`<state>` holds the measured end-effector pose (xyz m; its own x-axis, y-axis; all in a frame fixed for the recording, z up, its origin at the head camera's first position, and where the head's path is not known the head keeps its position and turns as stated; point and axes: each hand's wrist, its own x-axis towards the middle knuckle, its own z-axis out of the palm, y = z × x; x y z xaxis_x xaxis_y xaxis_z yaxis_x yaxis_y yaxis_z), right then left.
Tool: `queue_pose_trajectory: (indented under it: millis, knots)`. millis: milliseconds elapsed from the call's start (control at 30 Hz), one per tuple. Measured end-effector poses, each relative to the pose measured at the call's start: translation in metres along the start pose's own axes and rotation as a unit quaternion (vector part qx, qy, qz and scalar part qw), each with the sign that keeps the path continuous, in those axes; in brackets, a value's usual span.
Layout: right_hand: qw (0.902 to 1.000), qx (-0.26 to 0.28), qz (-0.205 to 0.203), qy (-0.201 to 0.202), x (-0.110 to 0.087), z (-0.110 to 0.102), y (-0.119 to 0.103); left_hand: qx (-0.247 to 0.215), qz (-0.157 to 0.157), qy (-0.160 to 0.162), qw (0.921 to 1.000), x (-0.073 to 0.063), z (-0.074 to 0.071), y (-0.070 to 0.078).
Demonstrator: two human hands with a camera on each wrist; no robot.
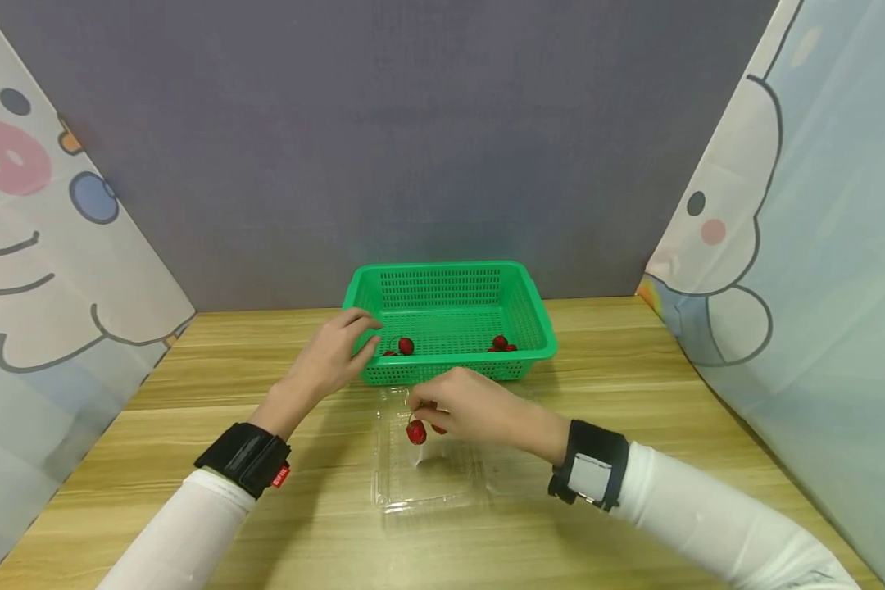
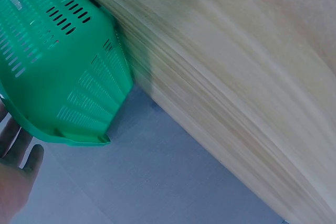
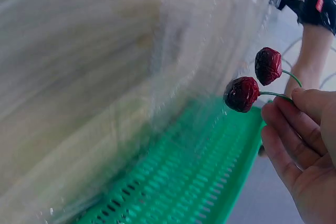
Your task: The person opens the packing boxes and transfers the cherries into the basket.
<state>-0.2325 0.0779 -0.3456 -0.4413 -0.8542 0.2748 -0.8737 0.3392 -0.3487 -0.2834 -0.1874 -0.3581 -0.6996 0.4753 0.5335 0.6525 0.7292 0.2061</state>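
Observation:
My right hand (image 1: pixel 472 406) pinches the thin green stems of two dark red, wrinkled cherries (image 3: pixel 242 94) between thumb and fingers. They dangle over a clear plastic box (image 1: pixel 413 498), which lies on the table in front of a green basket (image 1: pixel 538 315). At the basket's left front corner, my left hand (image 1: pixel 333 351) has relaxed, spread fingers and holds nothing. Inside the basket lie a few red cherries, with one cherry (image 1: pixel 406 346) near the left hand and a small cluster by the front right. The basket's front wall partly hides them.
The wood-grain table (image 1: pixel 619 426) extends to both sides of the basket. A grey panel (image 1: pixel 428 147) stands upright behind it. Cartoon-printed sheets (image 1: pixel 796 270) border the left and right sides.

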Motion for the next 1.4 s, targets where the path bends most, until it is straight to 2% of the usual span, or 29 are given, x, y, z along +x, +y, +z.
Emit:
queue_pose_trajectory:
  millis: [133, 300, 433, 667, 967, 1200, 1400]
  knots:
    - [0.9997, -0.001, -0.002, 0.025, -0.001, -0.01, 0.004, 0.002, 0.005, 0.016, 0.9999, -0.004, 0.001, -0.003]
    - [0.9987, -0.009, 0.001, 0.051, -0.004, -0.022, 0.011, 0.005, -0.007, 0.008, 0.9999, -0.008, 0.0, -0.005]
    - [0.9962, -0.035, 0.011, 0.079, -0.007, -0.032, 0.019, 0.006, -0.007, 0.006, 0.9999, -0.01, -0.001, -0.005]
    - [0.9893, -0.057, 0.03, 0.131, -0.013, -0.046, 0.036, 0.016, -0.009, 0.01, 0.9998, -0.017, 0.0, -0.006]
    - [0.975, -0.069, 0.079, 0.196, -0.021, -0.059, 0.056, 0.015, -0.004, 0.019, 0.9997, -0.021, 0.0, -0.008]
    - [0.9696, -0.077, 0.107, 0.206, -0.026, -0.064, 0.068, 0.018, -0.02, 0.008, 0.9996, -0.026, 0.0, -0.007]
    - [0.9663, -0.084, 0.13, 0.206, -0.032, -0.065, 0.081, 0.003, -0.031, 0.012, 0.9994, -0.03, -0.001, -0.008]
